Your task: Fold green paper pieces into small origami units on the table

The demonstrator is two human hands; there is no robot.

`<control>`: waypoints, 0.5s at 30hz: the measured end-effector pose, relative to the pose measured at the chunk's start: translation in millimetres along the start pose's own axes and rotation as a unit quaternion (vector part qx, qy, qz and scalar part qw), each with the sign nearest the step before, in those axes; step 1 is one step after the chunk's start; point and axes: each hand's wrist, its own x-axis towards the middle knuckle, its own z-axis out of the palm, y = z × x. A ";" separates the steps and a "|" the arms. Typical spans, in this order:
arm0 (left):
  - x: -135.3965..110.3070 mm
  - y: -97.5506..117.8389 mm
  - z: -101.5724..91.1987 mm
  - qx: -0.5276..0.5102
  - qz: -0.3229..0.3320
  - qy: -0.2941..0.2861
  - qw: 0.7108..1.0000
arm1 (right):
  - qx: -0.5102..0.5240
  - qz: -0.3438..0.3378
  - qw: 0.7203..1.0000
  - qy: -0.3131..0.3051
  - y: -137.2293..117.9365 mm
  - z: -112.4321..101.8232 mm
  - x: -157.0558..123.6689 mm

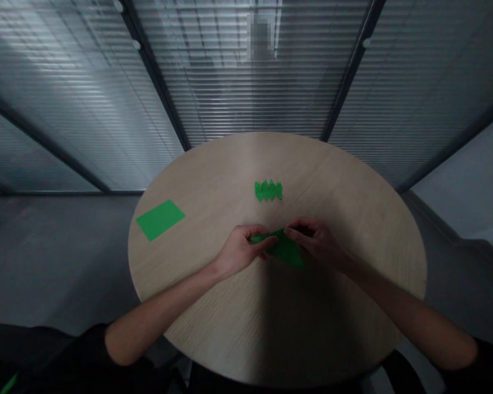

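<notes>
Between my hands, over the middle of the round table, is a piece of green paper (pixel 288 250) with a folded look. My left hand (pixel 248 245) pinches its left end between thumb and fingers. At its upper edge, the thumb and fingertips of my right hand (pixel 312 235) close on the paper. The lower right part of the sheet hangs free as a pointed corner. Just beyond my hands lies a small green folded paper piece (pixel 268 190) with a row of several pointed segments.
A flat green paper sheet (pixel 161 220) lies near the left edge of the round wooden table (pixel 213 180). Glass panels with blinds (pixel 230 93) stand close behind the table. A shadow falls over the table's near right part.
</notes>
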 end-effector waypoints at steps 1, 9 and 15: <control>0.0 0.4 -0.1 0.000 0.001 0.003 1.000 | 0.002 -0.002 1.000 0.006 0.1 -0.1 -0.1; -1.2 3.9 0.4 -0.006 -0.001 0.011 1.000 | -0.012 -0.017 1.000 0.022 0.9 -0.1 -1.3; -1.5 4.3 0.9 -0.003 -0.010 0.012 1.000 | -0.017 -0.016 1.000 0.020 2.5 -0.4 -0.5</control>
